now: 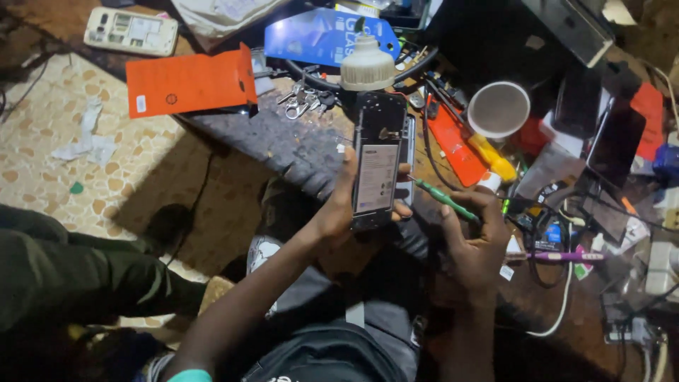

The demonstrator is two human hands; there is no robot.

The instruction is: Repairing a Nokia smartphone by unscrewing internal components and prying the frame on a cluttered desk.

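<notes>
Phone (377, 166), back cover already off and its internals exposed, was gripped in the left hand (339, 209); the right hand (475, 237) grasped a green screwdriver (444, 199), tip just beside it; reassembly was outstanding.

Opened phone (377, 166): black plastic frame, pale matt label. Screwdriver (445, 200): green glossy plastic grip, metal tip. Orange card (189, 83): matt paper. Keys (303, 100): shiny metal. Cloth (283, 141): grey, rough weave.

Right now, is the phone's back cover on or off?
Off. The phone in the left hand shows bare internals and a grey battery; right hand holds a green screwdriver.
</notes>
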